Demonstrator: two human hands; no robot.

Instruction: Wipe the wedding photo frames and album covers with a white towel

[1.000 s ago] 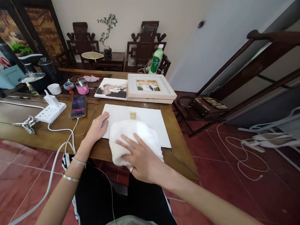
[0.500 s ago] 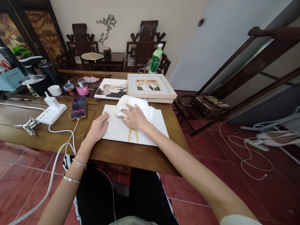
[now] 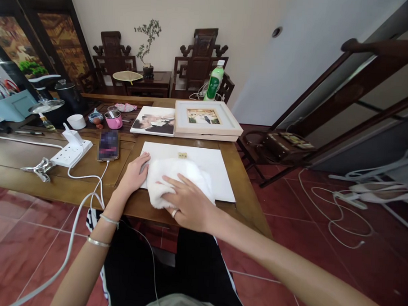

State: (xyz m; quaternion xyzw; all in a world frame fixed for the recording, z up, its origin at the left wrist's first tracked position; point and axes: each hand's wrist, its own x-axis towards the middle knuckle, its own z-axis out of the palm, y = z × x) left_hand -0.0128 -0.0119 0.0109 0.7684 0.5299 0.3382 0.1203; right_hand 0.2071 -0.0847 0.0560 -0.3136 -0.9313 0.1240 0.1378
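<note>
Cloth [image 3: 181, 168] drawn nearer, held in R hand [image 3: 191, 204] grip; panel [image 3: 222, 176] may slide if L hand [image 3: 134, 173] (grip spread, at edge) lifts.

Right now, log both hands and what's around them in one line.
left hand: at left edge of white board | right hand: on white cloth over board | beyond: picture frame, photo panel

You are touching a fluffy, matt cloth [image 3: 171, 167] and a smooth panel [image 3: 225, 181]; your wooden table [image 3: 247, 200] is looking glossy, and your metal bangle [image 3: 98, 242] is shining.
</note>
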